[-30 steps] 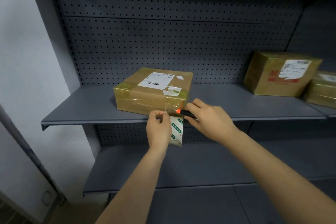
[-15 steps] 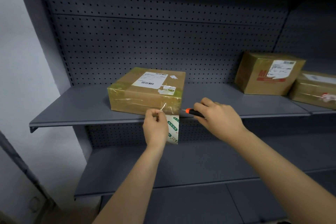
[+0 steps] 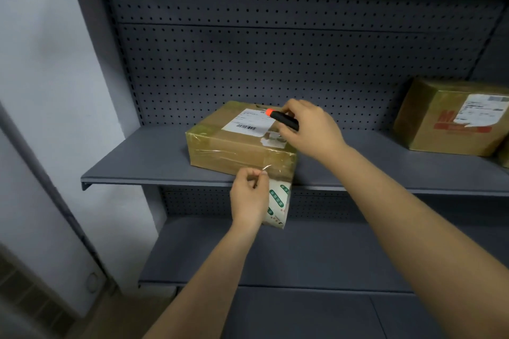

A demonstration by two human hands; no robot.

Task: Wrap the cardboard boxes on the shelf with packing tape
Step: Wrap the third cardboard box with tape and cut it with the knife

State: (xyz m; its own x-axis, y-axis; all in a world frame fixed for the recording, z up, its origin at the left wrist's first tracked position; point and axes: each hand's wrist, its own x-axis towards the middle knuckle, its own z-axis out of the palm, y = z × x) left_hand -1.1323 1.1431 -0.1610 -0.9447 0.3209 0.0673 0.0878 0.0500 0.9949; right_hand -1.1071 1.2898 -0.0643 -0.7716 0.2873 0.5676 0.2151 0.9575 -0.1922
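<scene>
The tape roll [image 3: 278, 202], pinched in the left hand [image 3: 248, 197], should be pulled taut for the cutter [image 3: 283, 120] gripped in the right hand [image 3: 309, 129].

A dark grey metal shelving unit [image 3: 303, 8] was set against a pale wall [image 3: 41, 63], which was lit more brightly than the unit. The unit's back was formed by a perforated panel [image 3: 275, 63]. An upper shelf [image 3: 143, 162] was fixed above a lower shelf [image 3: 316, 256]. At the near left, a grey slanted bar [image 3: 49, 187] was seen before the wall, and a brownish floor [image 3: 115, 319] was glimpsed below.
</scene>
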